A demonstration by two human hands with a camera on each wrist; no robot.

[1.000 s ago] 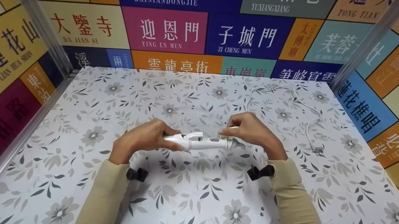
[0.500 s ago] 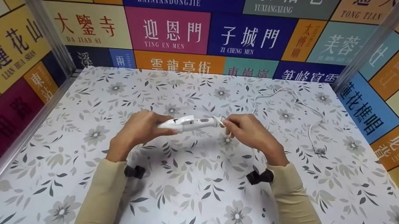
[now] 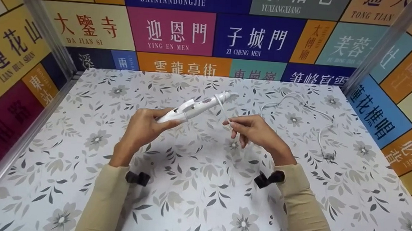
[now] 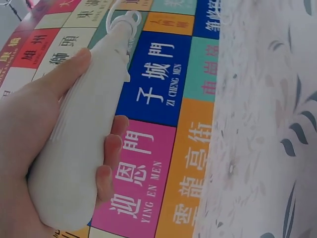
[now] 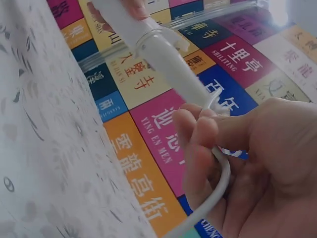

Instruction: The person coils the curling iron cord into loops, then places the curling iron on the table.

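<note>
My left hand (image 3: 141,129) grips a white curling iron (image 3: 203,107) with a raised clamp lever (image 3: 186,106) on its upper side. In the left wrist view, the iron's smooth rounded body (image 4: 74,144) lies between thumb and fingers. The handle end points up and to the right. Around that end passes the white power cord (image 3: 224,108), looped near the tip in the left wrist view. My right hand (image 3: 261,134) pinches the cord just below and right of the handle end. The right wrist view shows more cord (image 5: 224,178) running down past the fingers.
A flower-patterned white cloth (image 3: 193,187) covers the table. Farther along, the cord (image 3: 311,106) curves over the right back of the table to its plug (image 3: 329,156). Panels with large characters (image 3: 170,31) stand behind and at both sides.
The curling iron has tilted, its handle end swinging up and away. My right hand has gone from above the handle to below its end, drawing the cord around it.
</note>
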